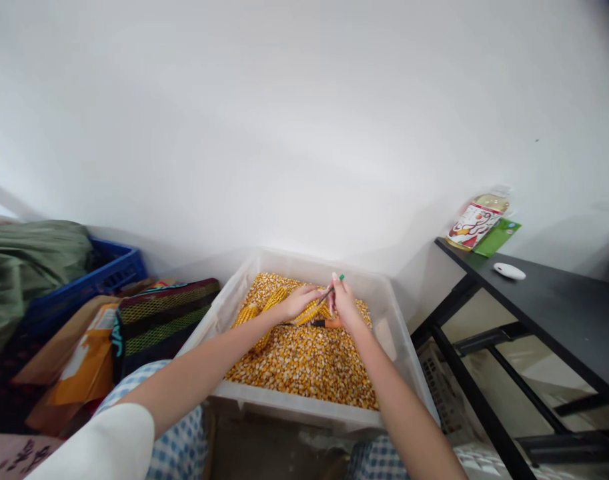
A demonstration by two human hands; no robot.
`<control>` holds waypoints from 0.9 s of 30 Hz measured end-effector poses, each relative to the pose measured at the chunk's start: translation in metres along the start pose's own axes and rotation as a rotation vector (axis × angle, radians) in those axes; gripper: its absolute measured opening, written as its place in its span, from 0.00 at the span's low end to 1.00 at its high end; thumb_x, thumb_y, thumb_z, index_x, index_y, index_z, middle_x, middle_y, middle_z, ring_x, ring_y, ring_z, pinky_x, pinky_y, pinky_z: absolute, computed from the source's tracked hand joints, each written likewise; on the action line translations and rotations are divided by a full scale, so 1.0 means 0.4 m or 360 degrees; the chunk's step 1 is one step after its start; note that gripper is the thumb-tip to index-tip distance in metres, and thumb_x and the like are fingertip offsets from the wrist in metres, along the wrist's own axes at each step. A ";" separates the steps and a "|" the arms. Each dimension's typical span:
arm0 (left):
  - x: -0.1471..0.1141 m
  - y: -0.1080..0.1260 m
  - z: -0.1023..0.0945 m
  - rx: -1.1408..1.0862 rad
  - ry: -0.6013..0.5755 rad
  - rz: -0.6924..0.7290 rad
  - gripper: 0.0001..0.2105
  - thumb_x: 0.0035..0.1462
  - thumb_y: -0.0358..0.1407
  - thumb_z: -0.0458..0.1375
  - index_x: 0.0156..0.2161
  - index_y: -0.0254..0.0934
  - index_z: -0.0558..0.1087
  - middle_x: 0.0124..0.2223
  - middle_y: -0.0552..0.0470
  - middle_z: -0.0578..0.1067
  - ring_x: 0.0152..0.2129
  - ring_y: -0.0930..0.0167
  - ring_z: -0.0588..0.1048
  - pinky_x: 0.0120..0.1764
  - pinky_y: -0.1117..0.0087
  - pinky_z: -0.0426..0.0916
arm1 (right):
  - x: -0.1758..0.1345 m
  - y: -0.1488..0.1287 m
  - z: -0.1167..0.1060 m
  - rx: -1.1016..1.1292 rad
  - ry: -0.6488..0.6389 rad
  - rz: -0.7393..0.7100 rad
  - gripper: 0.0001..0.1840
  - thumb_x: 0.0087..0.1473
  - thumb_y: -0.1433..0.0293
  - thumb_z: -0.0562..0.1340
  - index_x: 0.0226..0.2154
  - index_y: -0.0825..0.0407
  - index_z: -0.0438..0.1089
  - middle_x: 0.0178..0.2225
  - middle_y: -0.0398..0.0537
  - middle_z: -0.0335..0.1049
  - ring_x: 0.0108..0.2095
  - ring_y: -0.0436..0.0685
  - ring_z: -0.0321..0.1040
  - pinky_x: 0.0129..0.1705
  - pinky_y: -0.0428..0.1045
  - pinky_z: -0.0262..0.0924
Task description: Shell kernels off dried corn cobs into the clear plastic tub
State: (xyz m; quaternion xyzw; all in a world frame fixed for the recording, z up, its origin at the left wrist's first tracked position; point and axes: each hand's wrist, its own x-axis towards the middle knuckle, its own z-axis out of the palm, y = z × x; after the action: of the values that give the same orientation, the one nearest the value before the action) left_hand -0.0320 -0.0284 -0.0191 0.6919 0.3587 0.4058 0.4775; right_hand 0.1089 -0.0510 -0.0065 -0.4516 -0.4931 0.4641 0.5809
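My left hand [303, 301] is closed round an ear of corn [309, 312] above the loose kernels. In my right hand [343, 301] is a thin screwdriver [341, 277] with a green handle end, its dark shaft slanting down to the left against the ear. Below the hands, a tool with an orange and black handle [331, 323] lies on the corn kernels [304, 363]. Several more ears of corn [274, 300] rest on the kernels left of my left hand. A translucent plastic bin [304, 405] holds all of this.
A black table [559, 300] at the right carries a bottle [477, 220], a green packet [497, 237] and a white oval object [509, 271]. At the left stand a blue crate [117, 267] with green cloth, a dark mesh bag [167, 317] and cardboard. A white wall [304, 133] rises behind the bin.
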 end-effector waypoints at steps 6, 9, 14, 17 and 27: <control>-0.003 0.016 0.009 -0.0481 -0.0106 -0.0354 0.19 0.52 0.49 0.52 0.27 0.34 0.74 0.23 0.49 0.73 0.22 0.67 0.71 0.29 0.68 0.66 | -0.015 -0.024 0.017 0.0113 0.0163 -0.0039 0.27 0.49 0.43 0.51 0.23 0.51 0.58 0.09 0.32 0.53 0.09 0.44 0.47 0.10 0.41 0.45; -0.008 0.021 0.009 -0.0736 -0.0166 -0.0612 0.21 0.53 0.51 0.50 0.27 0.33 0.73 0.20 0.48 0.72 0.16 0.68 0.69 0.22 0.68 0.64 | -0.025 -0.044 0.023 0.0186 0.0294 -0.0133 0.27 0.50 0.44 0.50 0.25 0.51 0.59 0.11 0.33 0.55 0.10 0.45 0.51 0.12 0.41 0.48; -0.007 0.021 0.000 -0.0889 -0.0211 -0.0751 0.24 0.52 0.53 0.49 0.25 0.33 0.72 0.20 0.47 0.72 0.14 0.70 0.69 0.21 0.70 0.63 | -0.043 -0.049 0.032 0.0019 0.0326 -0.0306 0.24 0.54 0.47 0.49 0.27 0.51 0.59 0.14 0.34 0.57 0.13 0.44 0.55 0.16 0.41 0.52; -0.007 0.021 0.000 -0.0928 -0.0201 -0.0810 0.24 0.52 0.53 0.48 0.24 0.33 0.71 0.20 0.47 0.72 0.15 0.69 0.69 0.21 0.70 0.64 | -0.049 -0.042 0.033 -0.0110 0.0359 -0.0453 0.23 0.56 0.49 0.48 0.27 0.51 0.60 0.15 0.35 0.58 0.14 0.44 0.55 0.17 0.41 0.53; -0.013 0.035 0.019 -0.1053 -0.0154 -0.0667 0.23 0.52 0.53 0.47 0.24 0.33 0.70 0.18 0.48 0.70 0.14 0.69 0.69 0.21 0.69 0.63 | -0.060 -0.061 0.037 -0.0007 0.0398 -0.0461 0.20 0.55 0.50 0.50 0.30 0.50 0.59 0.13 0.35 0.60 0.13 0.46 0.59 0.19 0.43 0.58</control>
State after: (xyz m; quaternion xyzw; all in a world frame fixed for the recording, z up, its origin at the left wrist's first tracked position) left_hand -0.0259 -0.0397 -0.0086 0.4307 0.3191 0.3599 0.7636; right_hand 0.0944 -0.0778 0.0154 -0.4313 -0.4781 0.3149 0.6973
